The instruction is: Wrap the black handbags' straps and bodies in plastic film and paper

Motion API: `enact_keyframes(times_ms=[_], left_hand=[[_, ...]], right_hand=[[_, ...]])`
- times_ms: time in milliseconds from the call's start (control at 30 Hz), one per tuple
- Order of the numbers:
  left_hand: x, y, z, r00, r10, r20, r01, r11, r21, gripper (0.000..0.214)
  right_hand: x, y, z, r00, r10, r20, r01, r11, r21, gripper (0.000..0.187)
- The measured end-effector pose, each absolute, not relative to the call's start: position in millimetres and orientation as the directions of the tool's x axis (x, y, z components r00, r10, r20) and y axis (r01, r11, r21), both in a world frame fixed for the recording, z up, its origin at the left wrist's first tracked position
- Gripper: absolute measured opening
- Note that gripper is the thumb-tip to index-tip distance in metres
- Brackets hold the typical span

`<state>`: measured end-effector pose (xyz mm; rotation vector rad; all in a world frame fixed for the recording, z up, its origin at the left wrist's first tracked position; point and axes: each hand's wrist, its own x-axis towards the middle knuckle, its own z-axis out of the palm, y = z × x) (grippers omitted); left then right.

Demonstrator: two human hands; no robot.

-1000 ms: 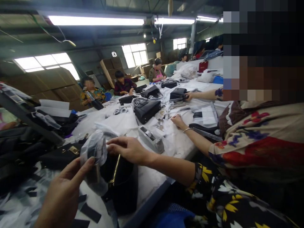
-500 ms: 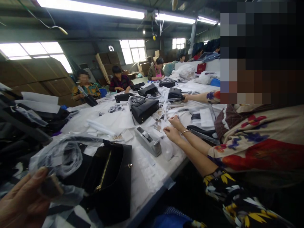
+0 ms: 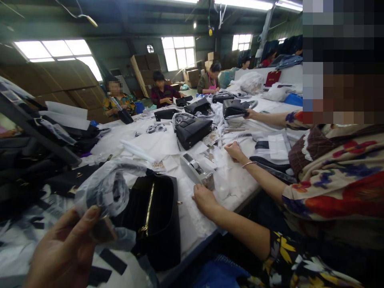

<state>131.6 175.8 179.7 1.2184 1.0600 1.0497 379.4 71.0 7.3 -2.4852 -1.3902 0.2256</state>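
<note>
My left hand [image 3: 67, 244], at the lower left, pinches a coiled bag strap [image 3: 117, 196] in clear plastic wrap between thumb and fingers. Next to the strap stands a black handbag [image 3: 169, 228], its top open and a gold zipper showing inside. The wrap runs up to the handbag's back edge. My right hand [image 3: 207, 202], in a black flowered sleeve, is low over the table by the near end of a grey tape dispenser [image 3: 195, 170]. Its fingers are curled together, and anything between them is too small to make out.
Beside me a co-worker's hand [image 3: 235, 152] with a bracelet is over the table. Black handbags [image 3: 193, 130] and white wrapping sheets [image 3: 144, 150] lie across the tabletop. A dark metal post [image 3: 39, 124] slants at left, and more workers sit opposite.
My right hand has drawn back from beside the co-worker's hand to the dispenser's near end. My left hand still holds the strap. The view has swung left.
</note>
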Motion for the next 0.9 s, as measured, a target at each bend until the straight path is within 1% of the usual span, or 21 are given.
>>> enact_keyframes(times_ms=[133, 300, 333, 400, 500, 700, 800, 900], left_hand=[[138, 170, 183, 0.249, 0.967, -0.052, -0.104, 0.08, 0.991, 0.047], [141, 172, 178, 0.302, 0.953, 0.029, -0.172, 0.025, 0.985, 0.046], [140, 172, 177, 0.309, 0.95, 0.034, -0.184, 0.025, 0.983, 0.047], [140, 174, 176, 0.326, 0.945, 0.039, -0.205, 0.031, 0.978, 0.049], [139, 174, 176, 0.336, 0.941, 0.048, -0.231, 0.033, 0.972, 0.048], [138, 175, 176, 0.36, 0.93, 0.069, -0.234, 0.019, 0.972, 0.046], [136, 176, 175, 0.356, 0.933, 0.059, -0.232, 0.027, 0.972, 0.048], [134, 178, 174, 0.363, 0.93, 0.057, -0.233, 0.031, 0.972, 0.048]], right_hand=[[378, 74, 7, 0.58, 0.814, -0.012, 0.782, -0.561, -0.271, 0.021], [384, 75, 15, 0.609, 0.793, -0.006, 0.761, -0.587, -0.276, 0.026], [385, 75, 16, 0.607, 0.795, 0.006, 0.763, -0.581, -0.282, 0.023], [387, 76, 19, 0.597, 0.801, 0.037, 0.772, -0.562, -0.296, 0.017], [388, 78, 24, 0.587, 0.804, 0.095, 0.783, -0.533, -0.321, 0.026], [386, 75, 37, 0.579, 0.79, 0.202, 0.785, -0.473, -0.401, 0.028], [385, 65, 42, 0.552, 0.79, 0.266, 0.79, -0.395, -0.469, 0.027], [379, 54, 43, 0.511, 0.796, 0.325, 0.789, -0.285, -0.545, 0.028]])
